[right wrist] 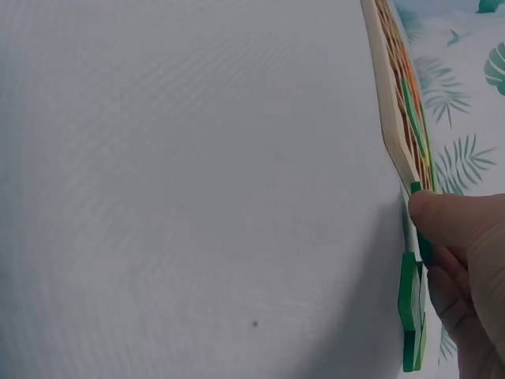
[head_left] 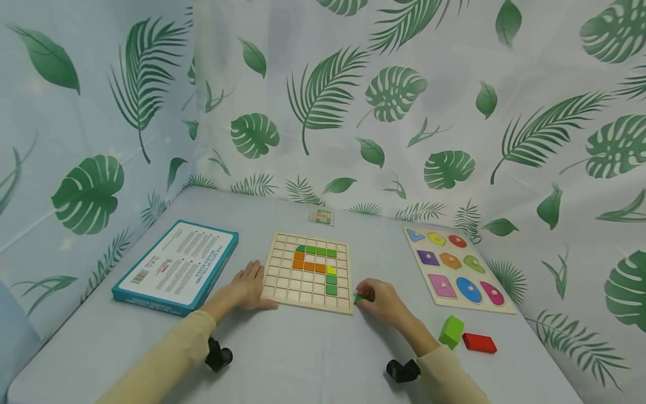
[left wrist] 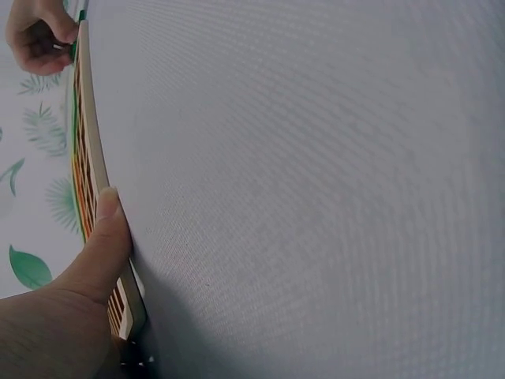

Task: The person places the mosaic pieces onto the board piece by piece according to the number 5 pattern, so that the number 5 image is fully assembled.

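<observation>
A square wooden grid board [head_left: 289, 292] lies on the table, with green tiles [head_left: 331, 284], orange tiles [head_left: 309, 266] and a yellow tile [head_left: 331, 270] set in its squares. My left hand [head_left: 248, 286] rests at its front left corner, fingers along the left side. In the left wrist view, the left thumb [left wrist: 108, 237] touches the board's front edge. Beside the front right corner, my right hand [head_left: 381, 300] pinches a small green tile [head_left: 358, 299] between thumb and fingers. The right wrist view shows another green piece [right wrist: 408, 312] below that hand.
On the left lies a teal and white box [head_left: 176, 266]. A small pattern card [head_left: 321, 215] is behind the board. To the right are a wooden shape puzzle [head_left: 429, 268], a green block [head_left: 451, 331] and a red block [head_left: 479, 343]. Leaf-printed cloth [head_left: 328, 101] stands behind.
</observation>
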Tool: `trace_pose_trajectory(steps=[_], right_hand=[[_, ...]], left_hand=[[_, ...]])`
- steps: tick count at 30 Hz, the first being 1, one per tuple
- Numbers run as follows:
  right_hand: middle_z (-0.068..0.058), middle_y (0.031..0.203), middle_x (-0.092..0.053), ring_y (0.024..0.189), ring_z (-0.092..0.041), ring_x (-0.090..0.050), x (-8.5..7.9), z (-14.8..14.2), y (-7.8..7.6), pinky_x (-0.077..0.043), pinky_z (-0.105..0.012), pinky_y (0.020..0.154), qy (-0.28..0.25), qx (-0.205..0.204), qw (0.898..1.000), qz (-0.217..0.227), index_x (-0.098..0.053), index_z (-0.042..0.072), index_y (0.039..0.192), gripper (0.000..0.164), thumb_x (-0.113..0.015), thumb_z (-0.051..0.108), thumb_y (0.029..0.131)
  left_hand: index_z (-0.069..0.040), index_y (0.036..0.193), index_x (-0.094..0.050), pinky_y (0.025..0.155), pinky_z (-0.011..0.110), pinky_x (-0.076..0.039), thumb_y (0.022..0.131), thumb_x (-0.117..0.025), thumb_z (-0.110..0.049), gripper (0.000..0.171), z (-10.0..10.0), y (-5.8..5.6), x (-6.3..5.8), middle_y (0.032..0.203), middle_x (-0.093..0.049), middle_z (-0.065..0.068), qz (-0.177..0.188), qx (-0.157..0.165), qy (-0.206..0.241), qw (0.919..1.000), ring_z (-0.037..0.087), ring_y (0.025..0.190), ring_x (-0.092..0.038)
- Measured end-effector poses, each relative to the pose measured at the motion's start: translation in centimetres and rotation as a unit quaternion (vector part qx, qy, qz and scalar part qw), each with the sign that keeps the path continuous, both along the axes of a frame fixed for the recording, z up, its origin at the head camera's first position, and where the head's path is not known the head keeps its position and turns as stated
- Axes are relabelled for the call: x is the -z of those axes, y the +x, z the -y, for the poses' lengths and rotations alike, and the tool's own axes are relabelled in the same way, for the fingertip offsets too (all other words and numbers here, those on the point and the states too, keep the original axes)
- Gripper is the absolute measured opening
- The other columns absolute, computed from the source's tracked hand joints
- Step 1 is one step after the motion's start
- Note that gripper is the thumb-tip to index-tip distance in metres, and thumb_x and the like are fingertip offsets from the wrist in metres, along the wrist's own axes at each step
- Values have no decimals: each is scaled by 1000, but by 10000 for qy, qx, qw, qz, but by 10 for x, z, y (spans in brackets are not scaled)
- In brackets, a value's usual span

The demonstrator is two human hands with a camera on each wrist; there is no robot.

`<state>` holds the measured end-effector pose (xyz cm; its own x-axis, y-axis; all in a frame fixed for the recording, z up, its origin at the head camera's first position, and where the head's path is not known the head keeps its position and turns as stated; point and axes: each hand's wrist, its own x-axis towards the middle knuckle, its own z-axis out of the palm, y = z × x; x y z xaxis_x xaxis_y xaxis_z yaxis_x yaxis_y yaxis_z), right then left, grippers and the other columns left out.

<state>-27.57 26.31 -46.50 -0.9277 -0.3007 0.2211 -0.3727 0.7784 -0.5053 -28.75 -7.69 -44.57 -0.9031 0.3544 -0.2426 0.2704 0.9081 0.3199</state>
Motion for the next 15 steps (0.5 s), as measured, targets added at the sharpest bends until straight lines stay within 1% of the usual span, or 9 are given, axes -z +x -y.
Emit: trace_pose_trajectory(steps=[4,6,12,15], right_hand=[[3,81,-61,73,-9,-55,0,2,-1,-50,-23,65,-68,-53,9998,-195,-65,6,94,25,-78,0,74],[4,82,-62,75,-9,-56,0,4,-2,-50,-23,66,-102,-155,9995,-259,-65,6,95,26,-78,1,74],[3,85,-64,78,-10,-58,0,16,-2,-51,-24,68,-239,-524,9978,-315,-65,5,97,26,-78,3,74],[3,85,-64,79,-11,-58,-1,22,-1,-51,-25,68,-270,-630,9972,-306,-65,5,97,26,-78,3,75]], left_hand=[[16,142,-18,110,53,-15,83,-65,-54,103,1,0,0,150,-13,33,-17,9,-18,10000,43,139,-9],[16,142,-18,110,53,-15,83,-65,-54,103,1,0,0,150,-12,32,-9,-9,-5,10000,43,139,-8],[16,142,-18,111,52,-13,82,-67,-53,103,0,2,-3,150,-12,32,40,-40,46,10000,42,140,-8],[16,142,-18,111,52,-13,83,-67,-52,103,-1,4,-6,150,-11,32,86,-38,41,9999,42,140,-8]])
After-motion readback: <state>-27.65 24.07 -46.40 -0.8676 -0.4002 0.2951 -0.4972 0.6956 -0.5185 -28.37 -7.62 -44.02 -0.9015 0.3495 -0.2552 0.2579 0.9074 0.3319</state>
